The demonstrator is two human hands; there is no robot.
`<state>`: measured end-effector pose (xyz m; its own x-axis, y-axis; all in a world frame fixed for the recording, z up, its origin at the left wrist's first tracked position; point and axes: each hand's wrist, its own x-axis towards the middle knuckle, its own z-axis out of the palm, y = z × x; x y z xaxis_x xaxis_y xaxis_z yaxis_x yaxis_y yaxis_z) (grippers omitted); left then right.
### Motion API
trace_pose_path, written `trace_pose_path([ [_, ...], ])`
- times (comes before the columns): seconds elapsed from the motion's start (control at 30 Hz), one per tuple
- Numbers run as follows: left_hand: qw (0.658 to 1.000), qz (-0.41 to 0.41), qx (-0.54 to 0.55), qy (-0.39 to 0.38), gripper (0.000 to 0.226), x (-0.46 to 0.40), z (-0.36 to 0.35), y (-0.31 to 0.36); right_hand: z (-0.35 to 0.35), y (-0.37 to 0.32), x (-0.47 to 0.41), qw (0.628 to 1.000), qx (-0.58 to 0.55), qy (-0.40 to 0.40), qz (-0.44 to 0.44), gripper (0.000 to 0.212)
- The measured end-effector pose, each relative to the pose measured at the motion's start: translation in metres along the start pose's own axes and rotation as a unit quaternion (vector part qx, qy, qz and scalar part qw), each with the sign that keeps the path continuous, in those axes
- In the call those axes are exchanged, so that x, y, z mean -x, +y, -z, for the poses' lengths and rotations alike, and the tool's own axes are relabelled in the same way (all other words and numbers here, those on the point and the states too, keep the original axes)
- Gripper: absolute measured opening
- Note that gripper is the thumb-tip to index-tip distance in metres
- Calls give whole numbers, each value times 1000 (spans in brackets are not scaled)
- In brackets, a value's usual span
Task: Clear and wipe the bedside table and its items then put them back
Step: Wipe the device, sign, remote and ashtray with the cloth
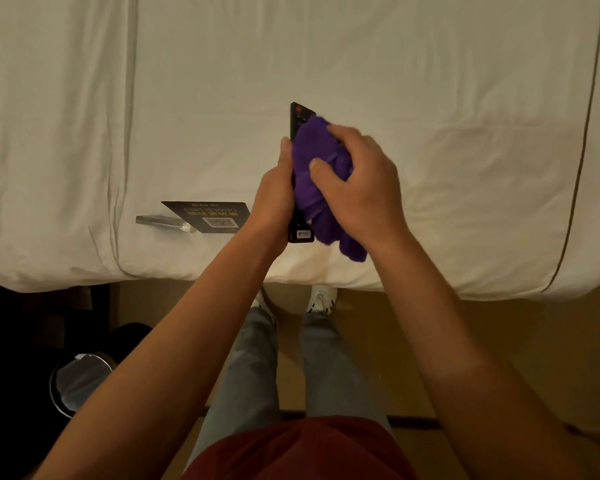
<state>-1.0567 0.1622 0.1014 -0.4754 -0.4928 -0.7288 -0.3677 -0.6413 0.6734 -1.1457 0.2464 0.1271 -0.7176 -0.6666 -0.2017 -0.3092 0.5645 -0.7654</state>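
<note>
A black remote control (299,121) is held above the white bed (430,116), its far end pointing away from me. My left hand (274,195) grips it along its left side, thumb up the edge. My right hand (359,178) holds a bunched purple cloth (314,150) pressed against the face of the remote, covering its middle. A dark wifi sign card (208,216) on a clear acrylic stand (160,223) lies flat on the bed to the left of my hands.
The bed's near edge runs across the middle of the view. Below it is a tan floor with my legs and white shoes (321,299). A round bin with a liner (80,382) stands in the dark corner at the lower left.
</note>
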Motion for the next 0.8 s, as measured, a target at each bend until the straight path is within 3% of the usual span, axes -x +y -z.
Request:
trace_pose_path([
  [0.13,989,32,147,-10,52,-3,7,-6,-10,13,37,999,5,-42,-15,46],
  [0.4,993,-25,117,19,57,-17,13,-3,0,43,90,988,-17,-147,-47,41],
  [0.5,982,-25,187,8,58,-21,17,3,8,63,94,983,-56,-133,-114,26],
  [0.6,961,9,272,-39,45,-18,16,1,12,83,94,980,-63,-101,-161,20],
  [0.67,969,23,244,-18,39,-16,12,-9,14,93,95,976,-64,-93,-184,19],
  [0.8,996,21,0,91,41,-10,4,-34,18,107,97,971,-70,-73,-217,17],
])
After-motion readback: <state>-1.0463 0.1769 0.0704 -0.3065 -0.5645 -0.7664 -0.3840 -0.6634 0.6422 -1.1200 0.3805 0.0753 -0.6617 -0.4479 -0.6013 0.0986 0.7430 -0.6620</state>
